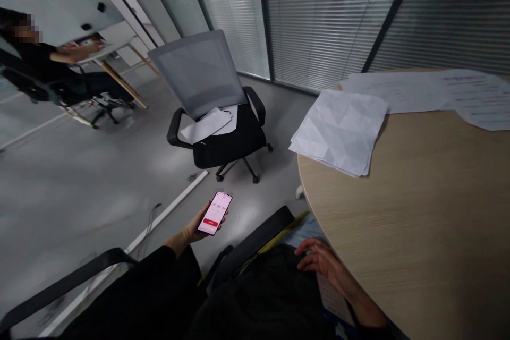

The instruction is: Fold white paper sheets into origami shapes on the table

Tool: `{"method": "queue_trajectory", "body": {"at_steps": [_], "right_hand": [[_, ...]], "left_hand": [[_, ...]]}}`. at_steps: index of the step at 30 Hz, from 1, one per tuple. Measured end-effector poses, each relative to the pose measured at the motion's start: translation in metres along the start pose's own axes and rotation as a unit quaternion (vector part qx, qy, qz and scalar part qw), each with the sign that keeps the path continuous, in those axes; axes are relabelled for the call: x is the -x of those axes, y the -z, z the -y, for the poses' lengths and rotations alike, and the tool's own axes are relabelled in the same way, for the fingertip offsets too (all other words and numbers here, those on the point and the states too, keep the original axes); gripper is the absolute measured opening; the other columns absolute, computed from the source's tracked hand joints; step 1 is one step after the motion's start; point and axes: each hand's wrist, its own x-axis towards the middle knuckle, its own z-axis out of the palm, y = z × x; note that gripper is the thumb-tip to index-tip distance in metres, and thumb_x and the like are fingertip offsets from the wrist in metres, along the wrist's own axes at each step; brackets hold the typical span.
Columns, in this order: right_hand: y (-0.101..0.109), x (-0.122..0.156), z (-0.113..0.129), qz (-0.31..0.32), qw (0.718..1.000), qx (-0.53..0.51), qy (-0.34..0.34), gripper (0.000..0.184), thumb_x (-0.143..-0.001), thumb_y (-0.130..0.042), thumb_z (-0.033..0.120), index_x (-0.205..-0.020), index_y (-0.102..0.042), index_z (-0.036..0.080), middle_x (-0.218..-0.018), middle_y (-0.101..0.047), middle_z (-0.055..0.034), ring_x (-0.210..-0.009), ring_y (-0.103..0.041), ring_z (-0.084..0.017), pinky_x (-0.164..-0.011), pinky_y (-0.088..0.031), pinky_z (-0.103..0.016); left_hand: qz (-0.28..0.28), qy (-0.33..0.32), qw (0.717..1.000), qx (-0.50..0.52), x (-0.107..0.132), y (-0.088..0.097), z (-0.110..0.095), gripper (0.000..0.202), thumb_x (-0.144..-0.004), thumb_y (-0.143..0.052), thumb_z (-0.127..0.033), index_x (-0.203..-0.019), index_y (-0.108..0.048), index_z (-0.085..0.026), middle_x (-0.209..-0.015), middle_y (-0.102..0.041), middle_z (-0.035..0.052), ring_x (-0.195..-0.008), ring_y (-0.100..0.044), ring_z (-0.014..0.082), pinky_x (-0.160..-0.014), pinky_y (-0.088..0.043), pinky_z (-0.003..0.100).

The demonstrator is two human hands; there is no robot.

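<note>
My left hand (194, 226) is wrapped round a smartphone (215, 213), held out over the floor with its lit screen facing up. The pinkish screen shows a row of zeros like a timer and a red button low down. Resting over my lap beside the table edge, my right hand (322, 263) is loosely bent, its fingers a little apart, and nothing shows in it. Partly under the right forearm hangs a card or badge (334, 297); its print is too blurred to read.
A round wooden table (422, 212) stands at my right, with crumpled white sheets (338, 127) and printed papers (450, 90) on it. Ahead is a grey mesh office chair (207, 74) holding papers (215, 122). A person (43, 58) sits at another table, far left. Cables (150, 223) lie near a white floor strip.
</note>
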Motion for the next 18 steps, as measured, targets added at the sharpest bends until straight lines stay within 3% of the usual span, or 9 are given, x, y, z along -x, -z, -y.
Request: {"method": "queue_trajectory", "body": {"at_steps": [4, 7, 10, 15, 18], "right_hand": [[-0.001, 0.002, 0.003, -0.018, 0.999, 0.021, -0.021, 0.061, -0.099, -0.08, 0.083, -0.118, -0.086, 0.026, -0.128, -0.085, -0.0151, -0.099, -0.085, -0.031, -0.094, -0.066, -0.052], [-0.002, 0.004, 0.004, -0.025, 0.999, 0.018, -0.039, 0.059, -0.1, -0.079, 0.082, -0.117, -0.086, 0.026, -0.127, -0.086, -0.0143, -0.098, -0.084, -0.031, -0.095, -0.065, -0.053], [-0.001, 0.006, 0.004, -0.037, 0.997, 0.024, -0.056, 0.059, -0.101, -0.077, 0.082, -0.117, -0.087, 0.027, -0.127, -0.085, -0.014, -0.099, -0.084, -0.032, -0.097, -0.065, -0.055], [0.003, 0.005, 0.002, -0.055, 0.995, 0.035, -0.077, 0.059, -0.099, -0.077, 0.083, -0.114, -0.088, 0.027, -0.127, -0.085, -0.0154, -0.097, -0.083, -0.034, -0.095, -0.065, -0.056], [0.004, 0.004, 0.004, -0.052, 0.993, 0.044, -0.093, 0.058, -0.099, -0.076, 0.082, -0.115, -0.088, 0.028, -0.129, -0.084, -0.0159, -0.099, -0.083, -0.035, -0.099, -0.064, -0.059]], "left_hand": [[-0.068, 0.009, 0.998, -0.012, 0.042, 0.025, 0.002, 0.067, -0.117, -0.065, -0.047, -0.168, -0.057, -0.005, -0.115, -0.087, 0.0253, -0.081, -0.088, 0.0338, -0.069, -0.07, 0.038], [-0.124, 0.004, 0.992, -0.02, 0.081, 0.037, 0.005, 0.053, -0.126, -0.045, -0.04, -0.152, -0.066, 0.001, -0.108, -0.087, 0.0187, -0.085, -0.089, 0.0318, -0.071, -0.067, 0.035], [-0.164, -0.009, 0.986, -0.007, 0.114, 0.048, 0.012, 0.051, -0.127, -0.038, -0.035, -0.138, -0.071, 0.002, -0.102, -0.086, 0.016, -0.083, -0.088, 0.0306, -0.07, -0.066, 0.033], [-0.191, -0.022, 0.981, 0.034, 0.149, 0.059, 0.026, 0.057, -0.128, -0.029, -0.036, -0.139, -0.071, 0.001, -0.1, -0.085, 0.012, -0.066, -0.083, 0.023, -0.062, -0.062, 0.028], [-0.195, -0.087, 0.975, 0.061, 0.165, 0.061, 0.035, 0.056, -0.127, -0.033, -0.039, -0.143, -0.072, -0.002, -0.102, -0.086, 0.0115, -0.067, -0.082, 0.0223, -0.058, -0.059, 0.025]]}}
